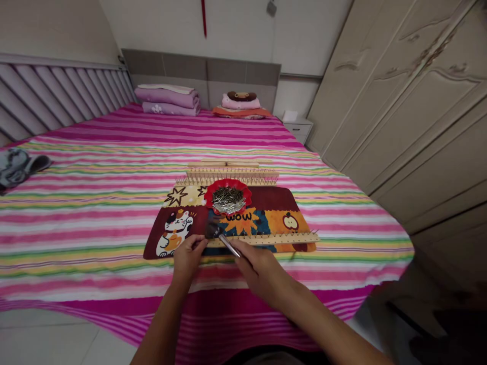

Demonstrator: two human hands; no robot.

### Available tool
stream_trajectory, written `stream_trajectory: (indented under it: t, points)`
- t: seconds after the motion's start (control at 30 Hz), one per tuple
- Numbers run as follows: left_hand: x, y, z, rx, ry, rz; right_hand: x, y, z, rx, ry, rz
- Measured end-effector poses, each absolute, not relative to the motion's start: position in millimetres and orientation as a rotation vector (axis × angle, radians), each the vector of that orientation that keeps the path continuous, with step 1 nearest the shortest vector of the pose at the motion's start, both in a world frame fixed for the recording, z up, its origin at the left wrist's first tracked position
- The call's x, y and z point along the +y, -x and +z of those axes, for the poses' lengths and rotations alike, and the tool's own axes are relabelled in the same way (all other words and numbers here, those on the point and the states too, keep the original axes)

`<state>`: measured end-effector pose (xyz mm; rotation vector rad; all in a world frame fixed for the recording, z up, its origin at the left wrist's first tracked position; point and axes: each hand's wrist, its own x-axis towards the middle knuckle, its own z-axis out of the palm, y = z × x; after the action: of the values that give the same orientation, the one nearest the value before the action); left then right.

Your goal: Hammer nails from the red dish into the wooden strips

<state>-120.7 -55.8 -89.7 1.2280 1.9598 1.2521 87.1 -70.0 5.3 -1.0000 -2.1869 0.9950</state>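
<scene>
My right hand point(262, 263) is wrapped round the handle of a hammer point(230, 247), whose dark head is blurred by motion. That head hangs over the left end of a pale wooden strip point(262, 240) with nails standing in a row towards its right end. At the strip's left end, the fingertips of my left hand point(190, 256) are pinched together; what they grip is hidden beside the hammer head. Beyond the strip, a red scalloped bowl point(208, 197) full of loose nails point(228, 198) rests on a patterned mat point(152, 243).
Behind the bowl lie more wooden strips point(228, 176) with upright nails. The striped bedspread point(95, 213) runs under everything. Folded bedding point(167, 99) sits by the headboard point(243, 71), a grey cloth item point(23, 167) lies far left, and a wardrobe point(399, 101) stands right.
</scene>
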Motion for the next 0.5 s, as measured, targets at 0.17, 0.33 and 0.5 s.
stream_trajectory:
  t: [0.17,0.33,0.5]
  points:
    - [-54,128,-96,1.913,-1.339,1.230,-116,-140,-7,-2.138,0.979,1.276]
    - [-42,140,-92,1.954,-1.705,0.940,-150,-184,-56,-2.023,1.235,1.366]
    - [-29,152,-83,1.941,-1.771,0.662,-161,-199,-75,-1.955,1.251,1.317]
